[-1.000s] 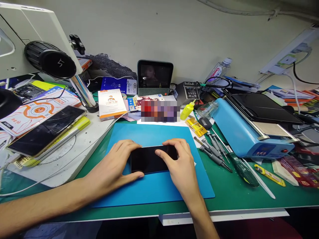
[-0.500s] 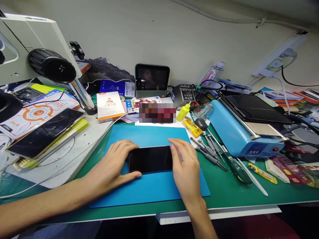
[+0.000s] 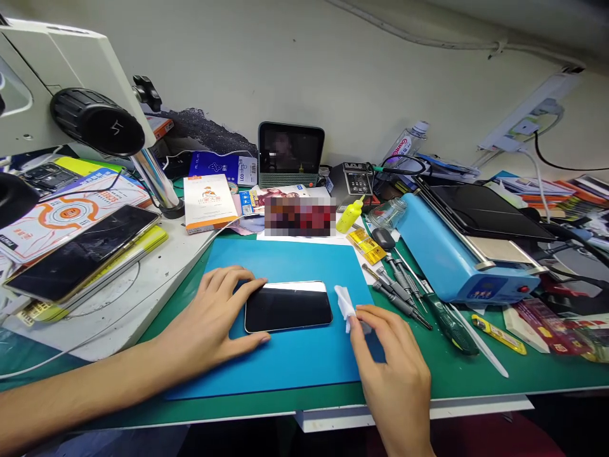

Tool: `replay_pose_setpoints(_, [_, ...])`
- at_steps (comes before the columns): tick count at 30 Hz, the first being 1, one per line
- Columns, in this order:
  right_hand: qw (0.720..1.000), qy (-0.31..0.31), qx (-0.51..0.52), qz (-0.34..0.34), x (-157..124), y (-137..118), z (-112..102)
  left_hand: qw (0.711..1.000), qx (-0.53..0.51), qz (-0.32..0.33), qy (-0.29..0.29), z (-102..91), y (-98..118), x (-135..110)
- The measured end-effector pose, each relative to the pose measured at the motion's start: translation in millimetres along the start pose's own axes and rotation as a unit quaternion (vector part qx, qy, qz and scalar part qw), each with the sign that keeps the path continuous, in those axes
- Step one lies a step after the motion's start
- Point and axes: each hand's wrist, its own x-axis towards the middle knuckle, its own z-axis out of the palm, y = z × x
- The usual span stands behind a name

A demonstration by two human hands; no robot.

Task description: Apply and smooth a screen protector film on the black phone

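A black-screened smartphone [image 3: 288, 308] lies face up on a blue mat [image 3: 285, 374], a bright reflection along its far edge. My left hand [image 3: 221, 311] curls round the phone's left end, its index finger at the far corner and its thumb by the near edge. To the right of the phone, my right hand [image 3: 392, 362] pinches a crumpled white wipe [image 3: 345, 306] between thumb and fingers, just above the mat and apart from the phone. The fingers partly hide the lower part of the wipe.
Screwdrivers [image 3: 397, 293], a green-handled tool [image 3: 450, 322] and a yellow cutter [image 3: 498, 334] lie right of the mat. Behind them is a blue machine [image 3: 442, 254]. A yellow bottle [image 3: 350, 216] stands beyond the mat; another phone [image 3: 85, 254] rests on the microscope base [image 3: 157, 298] at left.
My right hand has moved off the phone's right end, toward the right and nearer me, and the white wipe now shows in its fingers. The left hand and phone have hardly moved.
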Motion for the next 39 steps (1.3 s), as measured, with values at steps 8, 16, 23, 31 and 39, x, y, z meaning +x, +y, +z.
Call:
replay_pose_setpoints(8, [0.986,-0.101,0.004,-0.132,-24.9,-12.7,-1.1,1.000,0.005,0.001,-0.004,2.2,-1.2,-0.1])
replay_pose_setpoints(16, [0.979,-0.164,-0.020,-0.122,9.5,-23.9,27.2,0.999,-0.050,-0.011,-0.019,-2.5,0.9,1.0])
replay_pose_setpoints(23, [0.974,-0.163,-0.013,-0.157,-17.1,-24.0,13.1,0.998,-0.053,-0.012,-0.014,-2.3,1.8,2.4])
replay_pose_setpoints(31, [0.974,-0.177,-0.009,-0.144,11.9,-34.7,32.6,0.999,-0.046,-0.005,-0.023,-3.8,1.4,3.6])
replay_pose_setpoints(39, [0.972,-0.151,-0.018,-0.178,-1.5,-45.6,24.9,0.999,-0.050,0.001,-0.014,-3.4,1.3,3.6])
